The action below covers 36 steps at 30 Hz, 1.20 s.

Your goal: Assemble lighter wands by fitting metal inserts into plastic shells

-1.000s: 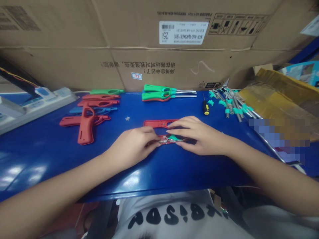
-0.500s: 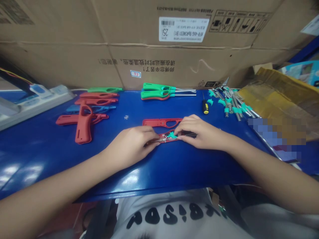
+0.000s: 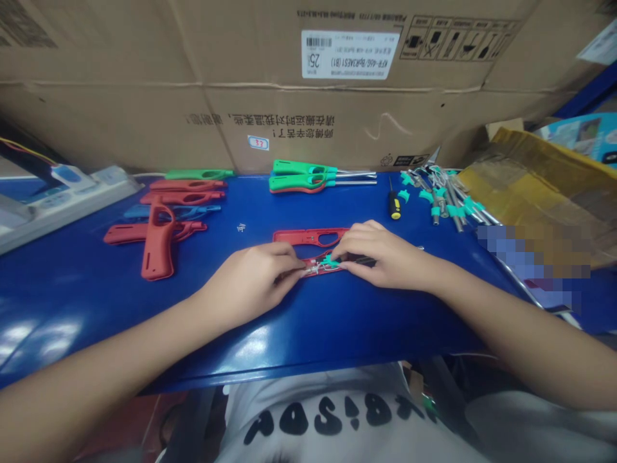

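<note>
A red plastic lighter shell half (image 3: 308,236) lies on the blue table (image 3: 337,315) in the middle. My left hand (image 3: 253,280) rests curled on its left end and pinches a thin metal wire piece. My right hand (image 3: 380,254) is closed around a teal-tipped metal tube part (image 3: 331,260) and presses it into the shell. The shell's near edge is hidden under my fingers.
Loose red, blue and green shell halves (image 3: 161,212) lie at the left. Two assembled green lighters (image 3: 313,177) sit at the back, with a small yellow-handled screwdriver (image 3: 394,207) and several teal-tipped metal tubes (image 3: 446,196) to the right. Cardboard boxes (image 3: 289,83) wall the back.
My right hand has curled from lying flat over the shell into a grip on the teal-tipped part and shifted slightly left. My left hand stays in place.
</note>
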### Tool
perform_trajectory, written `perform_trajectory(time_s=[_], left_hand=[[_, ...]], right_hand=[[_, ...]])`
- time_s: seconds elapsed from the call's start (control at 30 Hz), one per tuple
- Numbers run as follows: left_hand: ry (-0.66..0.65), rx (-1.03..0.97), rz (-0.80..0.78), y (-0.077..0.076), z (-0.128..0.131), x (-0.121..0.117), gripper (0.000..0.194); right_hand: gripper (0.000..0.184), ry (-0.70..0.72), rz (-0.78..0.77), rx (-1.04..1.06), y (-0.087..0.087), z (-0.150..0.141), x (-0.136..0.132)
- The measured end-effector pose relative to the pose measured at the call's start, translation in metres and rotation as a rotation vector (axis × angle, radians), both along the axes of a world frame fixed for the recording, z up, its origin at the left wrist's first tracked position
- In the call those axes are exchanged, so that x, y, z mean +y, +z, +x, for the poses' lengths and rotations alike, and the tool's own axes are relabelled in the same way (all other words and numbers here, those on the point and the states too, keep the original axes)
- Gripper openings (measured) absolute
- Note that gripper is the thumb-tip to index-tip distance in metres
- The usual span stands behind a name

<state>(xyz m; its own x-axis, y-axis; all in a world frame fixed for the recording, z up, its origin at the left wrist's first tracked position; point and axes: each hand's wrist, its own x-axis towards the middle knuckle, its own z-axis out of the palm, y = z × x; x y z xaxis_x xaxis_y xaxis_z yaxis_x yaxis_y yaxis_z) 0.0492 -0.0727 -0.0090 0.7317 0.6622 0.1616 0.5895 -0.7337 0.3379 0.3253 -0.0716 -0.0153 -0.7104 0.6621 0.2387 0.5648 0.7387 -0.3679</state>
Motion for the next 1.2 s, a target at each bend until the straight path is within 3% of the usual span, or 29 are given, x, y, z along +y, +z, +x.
perform_trajectory(time_s=[0.17, 0.33, 0.47, 0.63, 0.83, 1.0, 1.2], left_hand=[[0.010, -0.008, -0.023, 0.0009, -0.0009, 0.0014, 0.022], [0.027, -0.017, -0.023, 0.0009, 0.0009, -0.0004, 0.022], [0.072, -0.108, -0.113, 0.0002, 0.0031, 0.0007, 0.018], [0.062, -0.166, -0.197, 0.0021, 0.0011, 0.0047, 0.017], [0.023, -0.208, -0.188, 0.0018, 0.0002, 0.0078, 0.017], [0.014, -0.184, -0.150, 0.0004, 0.0006, 0.0072, 0.017], [0.017, -0.155, 0.005, 0.0045, 0.0003, 0.0033, 0.021]], right_hand=[[0.038, 0.039, 0.086, -0.062, -0.0009, -0.0016, -0.0017], [0.044, 0.141, 0.089, -0.194, 0.0002, -0.0020, -0.0039], [0.046, 0.148, 0.037, -0.230, 0.0022, -0.0025, -0.0062], [0.045, 0.159, 0.017, -0.218, 0.0029, -0.0023, -0.0079], [0.037, 0.127, 0.078, -0.045, 0.0000, -0.0012, -0.0040], [0.034, 0.157, 0.091, -0.048, 0.0011, -0.0011, -0.0017], [0.018, 0.030, 0.049, 0.026, 0.0068, 0.0061, 0.0019]])
